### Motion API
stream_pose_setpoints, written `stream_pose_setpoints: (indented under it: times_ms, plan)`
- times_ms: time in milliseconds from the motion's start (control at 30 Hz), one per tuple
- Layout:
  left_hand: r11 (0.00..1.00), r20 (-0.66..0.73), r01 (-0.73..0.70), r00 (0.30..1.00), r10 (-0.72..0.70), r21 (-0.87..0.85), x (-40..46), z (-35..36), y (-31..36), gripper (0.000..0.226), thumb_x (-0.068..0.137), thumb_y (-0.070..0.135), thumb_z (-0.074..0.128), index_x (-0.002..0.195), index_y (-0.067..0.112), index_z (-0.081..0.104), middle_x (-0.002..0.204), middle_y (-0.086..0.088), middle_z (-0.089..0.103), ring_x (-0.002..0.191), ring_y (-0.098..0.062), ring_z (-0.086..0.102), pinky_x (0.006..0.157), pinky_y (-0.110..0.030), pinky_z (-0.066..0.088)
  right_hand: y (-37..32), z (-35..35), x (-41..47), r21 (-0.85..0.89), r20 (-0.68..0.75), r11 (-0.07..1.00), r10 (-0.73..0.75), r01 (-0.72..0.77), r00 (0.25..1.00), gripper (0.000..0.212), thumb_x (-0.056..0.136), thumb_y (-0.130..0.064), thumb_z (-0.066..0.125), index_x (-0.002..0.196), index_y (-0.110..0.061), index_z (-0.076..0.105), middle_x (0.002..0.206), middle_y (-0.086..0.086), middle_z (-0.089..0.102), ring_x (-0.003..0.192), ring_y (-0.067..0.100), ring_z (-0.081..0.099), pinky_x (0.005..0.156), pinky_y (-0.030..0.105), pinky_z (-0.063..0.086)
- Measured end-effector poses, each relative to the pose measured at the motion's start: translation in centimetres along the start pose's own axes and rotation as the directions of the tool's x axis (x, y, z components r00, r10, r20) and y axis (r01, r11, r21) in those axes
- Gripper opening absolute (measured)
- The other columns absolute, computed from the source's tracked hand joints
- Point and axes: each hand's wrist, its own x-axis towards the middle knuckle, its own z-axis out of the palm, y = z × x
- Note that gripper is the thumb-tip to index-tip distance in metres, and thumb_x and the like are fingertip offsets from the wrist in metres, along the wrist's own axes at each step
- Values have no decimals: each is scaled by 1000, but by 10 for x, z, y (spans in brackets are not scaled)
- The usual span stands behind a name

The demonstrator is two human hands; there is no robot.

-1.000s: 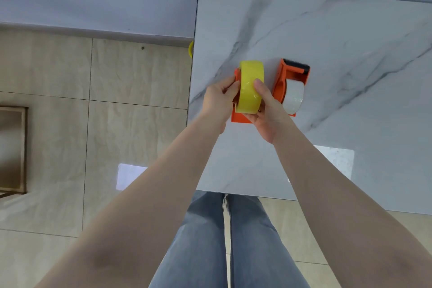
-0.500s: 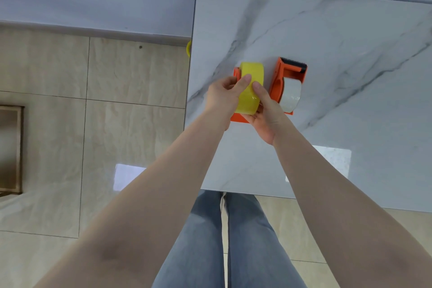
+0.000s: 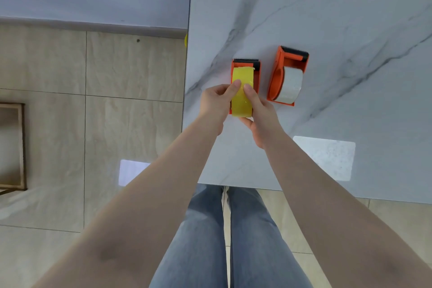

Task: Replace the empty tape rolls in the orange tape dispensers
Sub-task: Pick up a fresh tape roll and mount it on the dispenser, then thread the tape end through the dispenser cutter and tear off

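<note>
A yellow tape roll (image 3: 242,76) sits in the left orange tape dispenser (image 3: 257,70) near the table's left edge. My left hand (image 3: 216,105) and my right hand (image 3: 260,112) hold this roll from either side, their fingertips meeting on its top. The dispenser's black toothed blade points away from me. To the right, apart from my hands, lies a second orange tape dispenser (image 3: 278,75) with a pale, whitish tape roll (image 3: 291,86) in it.
The white marble table (image 3: 339,30) reaches right and back; its left edge runs close to the left dispenser. A small yellow thing (image 3: 186,40) peeks out at that edge. Tiled floor, a wooden frame (image 3: 14,147) at left, and my jeans lie below.
The yellow roll has gone down into the left dispenser. My fingers moved from its sides up onto its top. The right dispenser stayed put.
</note>
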Motion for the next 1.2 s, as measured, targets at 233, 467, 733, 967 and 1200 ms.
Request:
stream_pose_setpoints:
  times_ms: [233, 467, 733, 967, 1200]
  plan:
    - [996, -34, 3, 999, 0, 85, 1, 1, 0, 28, 84, 47, 69, 92, 21, 71, 99, -1, 72, 101, -23, 65, 94, -43, 52, -1, 2, -8, -45, -87, 999, -9, 5, 996, 33, 92, -40, 63, 113, -15, 68, 112, 2, 72, 107, 14, 66, 98, 34, 49]
    - [997, -26, 44, 999, -42, 66, 4, -1, 0, 26, 81, 50, 70, 90, 25, 69, 105, -1, 71, 105, -25, 64, 95, -44, 52, -3, 5, -7, -84, -80, 996, -8, 2, 997, 23, 92, -41, 63, 96, -19, 69, 105, 4, 72, 98, 15, 66, 93, 32, 50]
    - [997, 11, 62, 998, -63, 38, 6, -6, -4, 22, 79, 45, 74, 87, 25, 70, 104, -5, 72, 105, -27, 65, 97, -46, 51, 1, 4, -6, -154, -106, 988, 8, -24, 994, 31, 90, -44, 64, 86, -14, 71, 111, 17, 71, 112, 28, 64, 104, 46, 48]
    - [992, -34, 108, 994, -106, 59, 4, 2, 6, 38, 78, 49, 74, 99, 18, 69, 108, -4, 70, 107, -27, 63, 96, -44, 51, -8, 4, -5, -155, -112, 986, 41, -58, 993, 30, 91, -43, 64, 86, -14, 68, 103, 8, 72, 107, 23, 66, 98, 37, 50]
    - [994, 7, 89, 996, -90, 58, 7, -2, 7, 42, 87, 39, 68, 117, 9, 66, 113, -7, 70, 108, -25, 64, 89, -29, 48, -14, 0, 5, -395, -163, 918, -39, -29, 986, 61, 80, -57, 68, 116, -9, 61, 116, 7, 67, 109, 23, 62, 100, 43, 50]
